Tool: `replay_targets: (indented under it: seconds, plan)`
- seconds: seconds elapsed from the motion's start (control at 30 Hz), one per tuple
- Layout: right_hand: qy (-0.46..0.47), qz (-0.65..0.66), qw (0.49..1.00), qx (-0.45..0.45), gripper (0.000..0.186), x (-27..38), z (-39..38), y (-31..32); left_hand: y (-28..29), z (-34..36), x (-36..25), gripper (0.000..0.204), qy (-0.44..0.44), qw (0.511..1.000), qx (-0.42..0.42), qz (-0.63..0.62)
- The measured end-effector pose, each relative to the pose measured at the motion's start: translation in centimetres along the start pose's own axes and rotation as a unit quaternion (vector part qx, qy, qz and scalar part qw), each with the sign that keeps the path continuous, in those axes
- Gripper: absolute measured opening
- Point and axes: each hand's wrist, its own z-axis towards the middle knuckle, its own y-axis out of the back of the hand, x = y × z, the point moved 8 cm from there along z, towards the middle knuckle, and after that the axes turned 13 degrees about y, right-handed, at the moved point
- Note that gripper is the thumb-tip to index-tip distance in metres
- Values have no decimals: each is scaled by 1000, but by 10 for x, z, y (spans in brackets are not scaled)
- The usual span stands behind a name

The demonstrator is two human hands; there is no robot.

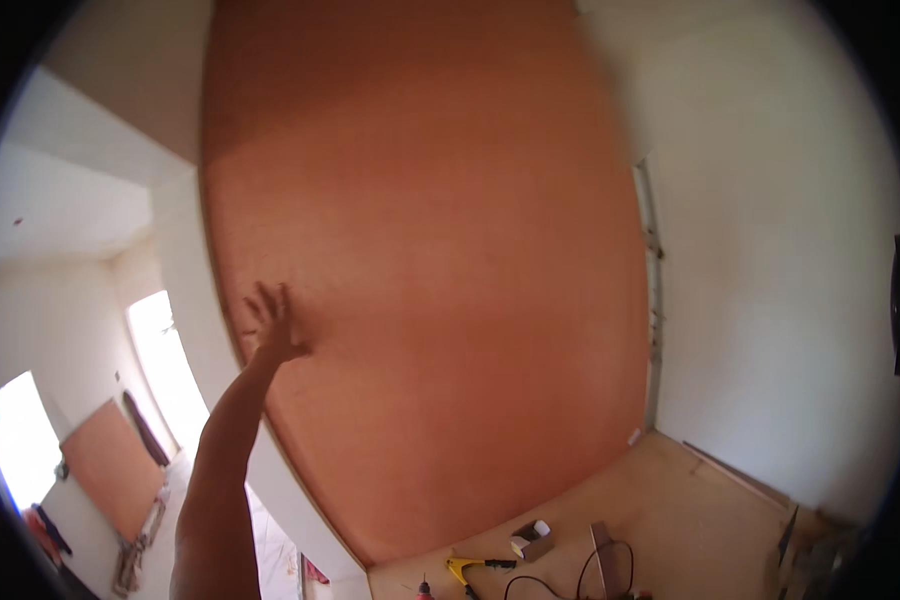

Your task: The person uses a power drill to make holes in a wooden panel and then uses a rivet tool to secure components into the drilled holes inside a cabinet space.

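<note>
A tall reddish-brown panel (450, 300) stands upright and fills the middle of the head view. My left hand (276, 325) lies against its left part with the fingers spread and the thumb pointing right. Nothing is in that hand. The bare forearm reaches up to it from the lower left. Along the panel's right side runs a narrow gap with a pale metal strip (654, 290). My right hand is out of view.
On the tan floor (690, 500) lie a small open box (532, 540), a yellow-and-black hand tool (462, 568), a wooden strip (607, 560) and a dark cable (540, 580). A white wall (770, 300) rises at right. Another brown board (115, 465) leans in the room at left.
</note>
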Motion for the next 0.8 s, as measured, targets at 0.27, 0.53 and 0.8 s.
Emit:
replay_targets:
  seconds: [0.27, 0.53, 0.8]
  plan:
    - [-2, 29, 999, 28, 44, -19, -14, -24, 11, -9, -24, 164, 43, 997, 56, 16]
    - [-30, 45, 997, 49, 45, -27, -28, -63, 16, -14, -16, 161, 51, 998, 45, 2]
    - [-70, 169, 979, 88, 46, -82, -43, -175, -27, 15, -9, 124, 10, 996, -33, -84]
